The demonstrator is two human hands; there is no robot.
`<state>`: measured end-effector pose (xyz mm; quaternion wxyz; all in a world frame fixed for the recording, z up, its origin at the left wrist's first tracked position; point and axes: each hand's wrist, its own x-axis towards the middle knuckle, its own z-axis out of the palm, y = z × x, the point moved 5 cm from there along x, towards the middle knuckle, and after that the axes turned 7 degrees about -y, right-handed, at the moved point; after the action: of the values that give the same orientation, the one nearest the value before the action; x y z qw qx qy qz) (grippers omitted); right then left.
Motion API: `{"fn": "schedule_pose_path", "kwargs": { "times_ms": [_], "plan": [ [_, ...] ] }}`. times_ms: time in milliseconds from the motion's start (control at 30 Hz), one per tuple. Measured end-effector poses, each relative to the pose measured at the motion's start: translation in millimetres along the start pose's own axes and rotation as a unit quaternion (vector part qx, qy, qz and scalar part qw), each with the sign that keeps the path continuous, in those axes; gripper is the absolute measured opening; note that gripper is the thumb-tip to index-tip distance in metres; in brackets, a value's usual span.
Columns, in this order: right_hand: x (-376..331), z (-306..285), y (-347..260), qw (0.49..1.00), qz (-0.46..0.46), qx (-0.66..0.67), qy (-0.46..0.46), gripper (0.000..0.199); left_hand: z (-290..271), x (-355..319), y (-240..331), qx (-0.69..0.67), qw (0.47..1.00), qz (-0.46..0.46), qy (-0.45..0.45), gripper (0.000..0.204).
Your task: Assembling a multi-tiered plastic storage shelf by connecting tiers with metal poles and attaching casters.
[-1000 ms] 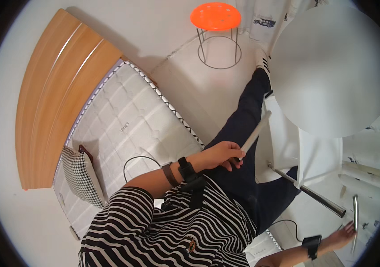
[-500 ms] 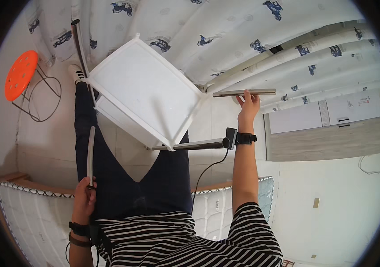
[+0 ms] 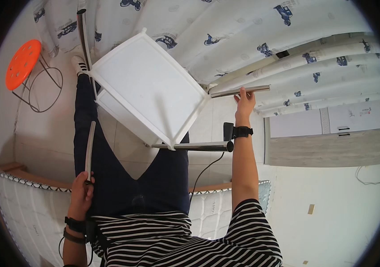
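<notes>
A white rack point(image 3: 150, 84) with two flat shelves is tilted in front of my legs. One shiny metal tube point(image 3: 82, 38) rises from its left corner, and another metal tube point(image 3: 203, 146) sticks out to the right from its near corner. At the rack's right corner, my right hand point(image 3: 245, 106) is closed round a loose metal tube point(image 3: 261, 88). That tube's left end appears to meet the corner. Over my left thigh, my left hand point(image 3: 81, 193) grips the lower end of another metal tube point(image 3: 90, 151), which points up and away.
An orange round stool point(image 3: 23, 64) with metal legs stands at the far left. Patterned curtains point(image 3: 239, 26) hang behind the rack. To the right is a cabinet point(image 3: 328, 147) with white and wood-grain fronts. A quilted mattress point(image 3: 34, 213) lies behind me. A cable point(image 3: 203, 173) runs from my right wrist.
My right hand has shifted slightly left, bringing its tube's end up to the rack's right corner. My left hand still holds its tube, and the whole view has shifted slightly.
</notes>
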<state>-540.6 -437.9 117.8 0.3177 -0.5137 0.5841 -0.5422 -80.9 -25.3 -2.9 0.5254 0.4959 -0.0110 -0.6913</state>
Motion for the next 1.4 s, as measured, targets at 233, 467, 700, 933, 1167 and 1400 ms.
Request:
{"fn": "schedule_pose_path", "kwargs": {
  "times_ms": [233,467,700,933,1167,1400],
  "plan": [
    [-10.1,26.5,-12.0,0.989,-0.097,-0.088,-0.069,0.025,3.7,0.5,-0.2,0.013,1.0,-0.001,0.021,0.03],
    [-7.4,26.5,-14.1,0.966,-0.161,-0.198,-0.032,0.028,9.9,-2.2,1.4,0.044,0.999,-0.001,0.025,0.031],
    [-9.9,14.1,-5.2,0.962,-0.185,-0.2,0.014,0.028,8.3,-2.3,1.0,0.046,0.999,0.011,-0.007,0.031],
    [-25.7,29.7,-32.3,0.957,-0.186,-0.221,0.006,0.027,5.8,-7.0,3.8,0.059,0.997,0.036,-0.033,0.03],
    [-24.5,23.5,-34.1,0.963,-0.173,-0.207,0.003,0.032,35.8,-2.0,35.9,0.101,0.988,0.008,-0.12,0.031],
    [-21.1,22.7,-22.4,0.968,-0.175,-0.179,0.009,0.032,140.3,49.3,121.6,0.238,0.938,0.096,-0.233,0.057]
  ]
}}
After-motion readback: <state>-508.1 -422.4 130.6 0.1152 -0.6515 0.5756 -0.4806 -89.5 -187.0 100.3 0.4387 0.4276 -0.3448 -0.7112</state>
